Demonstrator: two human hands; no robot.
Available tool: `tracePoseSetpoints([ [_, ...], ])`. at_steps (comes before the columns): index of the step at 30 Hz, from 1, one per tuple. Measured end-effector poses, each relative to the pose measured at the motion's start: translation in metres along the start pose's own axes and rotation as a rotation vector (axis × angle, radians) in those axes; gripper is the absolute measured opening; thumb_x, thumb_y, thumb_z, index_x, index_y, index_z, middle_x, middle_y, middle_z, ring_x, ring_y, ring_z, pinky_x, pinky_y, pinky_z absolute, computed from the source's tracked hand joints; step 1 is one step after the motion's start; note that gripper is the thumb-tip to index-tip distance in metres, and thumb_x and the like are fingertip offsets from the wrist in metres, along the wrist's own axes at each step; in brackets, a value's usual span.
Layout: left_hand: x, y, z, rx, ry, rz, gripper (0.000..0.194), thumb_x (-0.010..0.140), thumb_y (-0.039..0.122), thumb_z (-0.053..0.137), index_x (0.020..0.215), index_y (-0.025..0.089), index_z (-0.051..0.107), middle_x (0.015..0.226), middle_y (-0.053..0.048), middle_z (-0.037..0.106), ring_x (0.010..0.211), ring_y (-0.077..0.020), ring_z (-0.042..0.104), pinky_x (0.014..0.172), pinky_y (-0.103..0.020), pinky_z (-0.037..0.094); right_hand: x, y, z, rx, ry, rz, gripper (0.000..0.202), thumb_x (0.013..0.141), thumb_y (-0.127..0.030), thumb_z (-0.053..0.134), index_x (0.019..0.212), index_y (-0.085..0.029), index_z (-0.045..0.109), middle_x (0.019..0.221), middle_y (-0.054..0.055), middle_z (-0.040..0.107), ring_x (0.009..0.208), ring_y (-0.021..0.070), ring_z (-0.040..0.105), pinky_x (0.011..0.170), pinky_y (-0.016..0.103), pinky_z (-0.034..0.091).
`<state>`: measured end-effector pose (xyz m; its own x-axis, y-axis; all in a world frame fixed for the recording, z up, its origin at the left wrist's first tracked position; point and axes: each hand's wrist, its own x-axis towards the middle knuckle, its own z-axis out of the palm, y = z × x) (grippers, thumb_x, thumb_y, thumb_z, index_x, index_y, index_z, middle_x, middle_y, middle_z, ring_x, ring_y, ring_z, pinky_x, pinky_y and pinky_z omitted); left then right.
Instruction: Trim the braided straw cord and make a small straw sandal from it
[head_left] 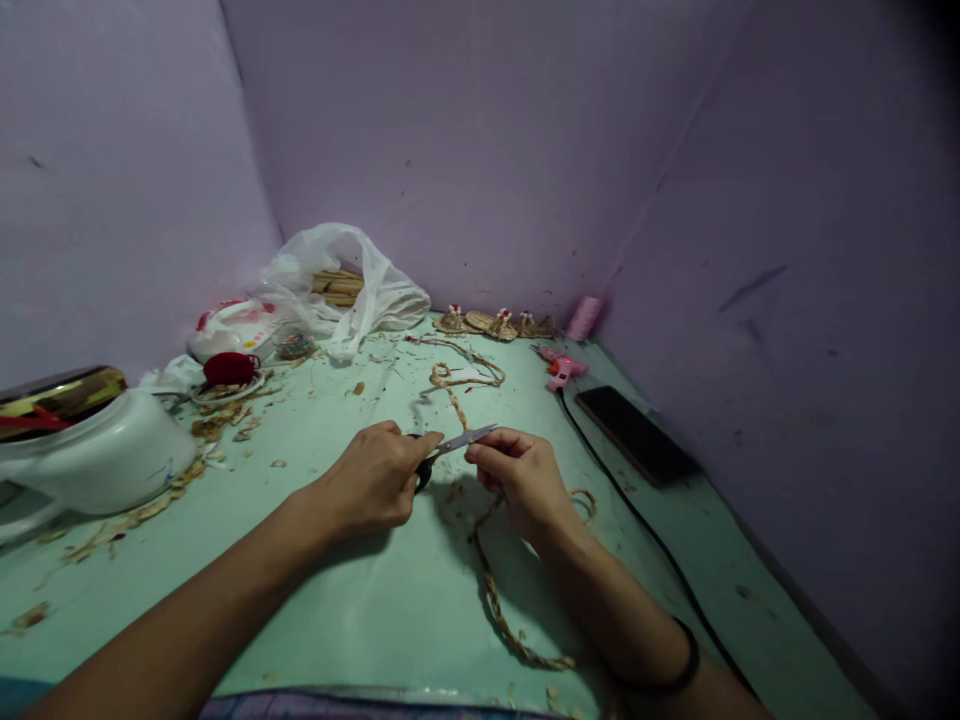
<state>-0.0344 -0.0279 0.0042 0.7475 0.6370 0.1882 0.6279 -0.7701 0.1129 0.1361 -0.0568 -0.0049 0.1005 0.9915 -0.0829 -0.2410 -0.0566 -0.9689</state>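
My left hand (pixel 379 475) is closed around the black handles of a pair of scissors (pixel 454 443), whose blades point right. The blades lie across a braided straw cord (pixel 493 600), close to my right fingertips. With thumb and fingers pinched, my right hand (pixel 525 475) holds the cord beside the blades. One length of cord runs away from me and loops on the table; another hangs below my right hand and curves toward the front edge. Whether the blades are cutting into the cord I cannot tell.
A pink glue gun (pixel 561 368) with a black cable (pixel 652 535) and a phone (pixel 637 435) lie at the right. Small woven straw pieces (pixel 501 325) and a pink thread spool (pixel 585 318) sit at the back. Leftward are a plastic bag (pixel 390 295), a white pot (pixel 112 455) and straw scraps.
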Motion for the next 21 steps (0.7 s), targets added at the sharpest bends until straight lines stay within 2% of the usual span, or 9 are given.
tracePoseSetpoints([
  [4, 0.0002, -0.0024, 0.0022, -0.095, 0.054, -0.036, 0.037, 0.066, 0.009, 0.042, 0.098, 0.024, 0.055, 0.069, 0.0, 0.062, 0.065, -0.0169, 0.055, 0.061, -0.027, 0.039, 0.0012, -0.0015, -0.0005, 0.076, 0.003, 0.004, 0.008, 0.051, -0.017, 0.067, 0.056, -0.014, 0.062, 0.041, -0.005, 0.049, 0.036, 0.0053, 0.039, 0.036, 0.019, 0.022],
  [8, 0.0021, -0.0029, 0.0018, -0.102, 0.124, -0.07, 0.04, 0.066, 0.01, 0.043, 0.101, 0.024, 0.055, 0.07, 0.001, 0.064, 0.064, -0.0165, 0.056, 0.064, -0.027, 0.039, 0.0013, -0.0034, -0.0003, 0.112, 0.021, 0.023, 0.011, 0.048, -0.015, 0.068, 0.058, -0.014, 0.062, 0.044, -0.004, 0.051, 0.037, 0.0051, 0.04, 0.036, 0.019, 0.022],
  [14, 0.0023, -0.0019, 0.002, 0.017, 0.134, -0.038, 0.053, 0.064, 0.015, 0.047, 0.117, 0.018, 0.045, 0.09, -0.006, 0.065, 0.078, -0.0207, 0.058, 0.077, -0.035, 0.037, 0.0009, -0.0019, 0.0013, 0.041, 0.015, 0.011, 0.014, 0.05, -0.016, 0.068, 0.063, -0.014, 0.065, 0.041, -0.005, 0.05, 0.036, 0.0056, 0.037, 0.037, 0.021, 0.022],
  [21, 0.002, -0.0021, 0.0028, 0.046, 0.1, -0.034, 0.055, 0.064, 0.014, 0.046, 0.119, 0.017, 0.043, 0.089, -0.006, 0.066, 0.079, -0.0207, 0.059, 0.079, -0.035, 0.038, -0.0012, -0.0018, 0.0025, -0.1, 0.029, -0.052, 0.012, 0.054, -0.017, 0.066, 0.066, -0.013, 0.067, 0.041, -0.005, 0.049, 0.038, 0.0058, 0.037, 0.039, 0.021, 0.025],
])
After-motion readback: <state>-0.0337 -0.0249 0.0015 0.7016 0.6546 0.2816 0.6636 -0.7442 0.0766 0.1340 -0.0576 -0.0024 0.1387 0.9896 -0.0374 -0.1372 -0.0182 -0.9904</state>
